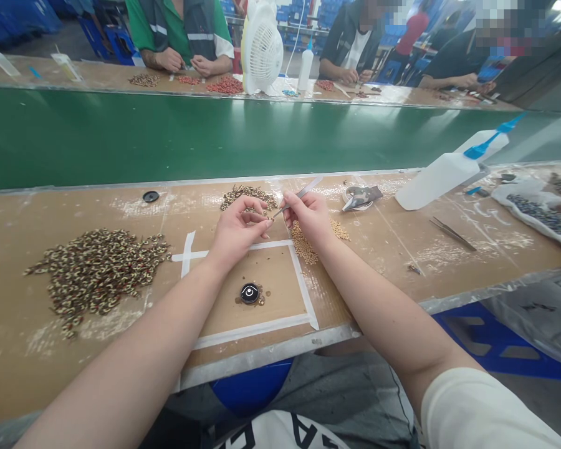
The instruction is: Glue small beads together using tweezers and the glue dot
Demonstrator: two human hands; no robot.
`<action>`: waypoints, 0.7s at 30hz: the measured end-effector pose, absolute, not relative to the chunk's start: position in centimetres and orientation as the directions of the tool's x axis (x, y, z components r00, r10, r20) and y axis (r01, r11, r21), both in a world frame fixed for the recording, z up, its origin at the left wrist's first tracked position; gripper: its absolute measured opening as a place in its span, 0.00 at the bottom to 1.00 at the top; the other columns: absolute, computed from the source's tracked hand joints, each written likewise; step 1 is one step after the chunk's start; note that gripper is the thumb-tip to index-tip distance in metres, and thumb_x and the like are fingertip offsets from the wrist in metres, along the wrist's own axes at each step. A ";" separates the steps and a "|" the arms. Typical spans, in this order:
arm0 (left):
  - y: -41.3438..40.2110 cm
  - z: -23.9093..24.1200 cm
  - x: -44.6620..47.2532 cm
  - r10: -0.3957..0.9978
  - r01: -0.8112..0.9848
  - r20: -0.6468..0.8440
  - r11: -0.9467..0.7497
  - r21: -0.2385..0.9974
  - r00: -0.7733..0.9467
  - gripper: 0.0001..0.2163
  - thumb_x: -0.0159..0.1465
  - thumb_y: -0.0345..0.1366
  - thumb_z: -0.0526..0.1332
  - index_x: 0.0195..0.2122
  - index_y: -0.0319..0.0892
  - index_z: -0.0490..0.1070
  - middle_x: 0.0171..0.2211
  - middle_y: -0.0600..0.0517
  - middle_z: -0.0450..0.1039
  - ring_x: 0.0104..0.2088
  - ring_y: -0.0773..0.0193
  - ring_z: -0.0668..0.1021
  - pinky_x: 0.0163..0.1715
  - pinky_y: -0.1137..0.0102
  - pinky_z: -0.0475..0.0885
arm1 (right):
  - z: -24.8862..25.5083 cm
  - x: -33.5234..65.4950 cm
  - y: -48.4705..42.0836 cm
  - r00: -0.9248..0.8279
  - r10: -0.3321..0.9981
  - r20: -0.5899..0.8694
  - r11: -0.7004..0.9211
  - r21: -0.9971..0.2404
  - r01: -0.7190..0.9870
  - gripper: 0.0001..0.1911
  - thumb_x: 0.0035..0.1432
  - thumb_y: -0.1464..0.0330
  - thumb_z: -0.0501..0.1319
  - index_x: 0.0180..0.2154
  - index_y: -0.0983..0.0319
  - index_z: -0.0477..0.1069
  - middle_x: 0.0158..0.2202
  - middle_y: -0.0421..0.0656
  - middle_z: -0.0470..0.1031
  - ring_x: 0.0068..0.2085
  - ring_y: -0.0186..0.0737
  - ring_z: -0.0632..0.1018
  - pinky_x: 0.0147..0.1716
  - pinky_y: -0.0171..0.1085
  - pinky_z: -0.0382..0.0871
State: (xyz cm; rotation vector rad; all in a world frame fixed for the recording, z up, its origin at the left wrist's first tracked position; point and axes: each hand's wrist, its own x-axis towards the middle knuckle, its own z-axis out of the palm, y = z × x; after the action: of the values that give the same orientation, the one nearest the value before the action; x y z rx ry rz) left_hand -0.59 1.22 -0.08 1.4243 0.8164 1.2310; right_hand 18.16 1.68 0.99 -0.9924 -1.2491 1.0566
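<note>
My left hand [234,232] is closed in a pinch on a tiny dark piece [269,219], too small to name. Metal tweezers [308,188] are gripped in my right hand [312,219], their tips reaching the left fingertips. Behind my left hand lies a pile of small dark and cream pieces [236,196]. Small tan pieces [306,248] spread beneath and beside my right hand. Nearer me, a small round cup of dark glossy liquid [249,293] stands inside a white tape outline [257,330], with brown drips around it.
A large heap of patterned pieces [103,268] lies left. To the right are a white squeeze bottle [437,181], other tweezers [453,234] and a white bag of dark pieces [542,215]. A black lid [150,196] lies back left. Co-workers sit beyond the green belt [191,134].
</note>
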 end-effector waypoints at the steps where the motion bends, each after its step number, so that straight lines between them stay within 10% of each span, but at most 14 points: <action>1: 1.2 -0.1 -0.6 0.935 -0.127 0.259 -0.234 0.964 0.241 0.14 0.57 0.32 0.75 0.34 0.44 0.69 0.52 0.49 0.75 0.35 0.69 0.80 0.28 0.71 0.84 | 1.0 18.1 1.7 0.024 0.972 0.233 0.234 -0.970 -0.063 0.26 0.60 0.43 0.71 0.27 0.59 0.78 0.20 0.37 0.72 0.19 0.30 0.72 0.19 0.33 0.68; 21: 1.2 0.1 -0.6 0.938 -0.133 0.263 -0.238 0.962 0.225 0.16 0.56 0.31 0.76 0.31 0.43 0.65 0.53 0.50 0.74 0.35 0.70 0.80 0.27 0.72 0.85 | 1.3 18.3 1.6 -0.004 0.969 0.248 0.247 -0.967 -0.065 0.27 0.60 0.42 0.70 0.27 0.58 0.77 0.19 0.37 0.72 0.19 0.31 0.72 0.19 0.34 0.68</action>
State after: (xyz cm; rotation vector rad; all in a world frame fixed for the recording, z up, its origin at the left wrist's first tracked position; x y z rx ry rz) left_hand -0.61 1.16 0.12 1.4176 0.8202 1.2509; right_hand 18.25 1.55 1.28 -0.9727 -1.2792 1.0616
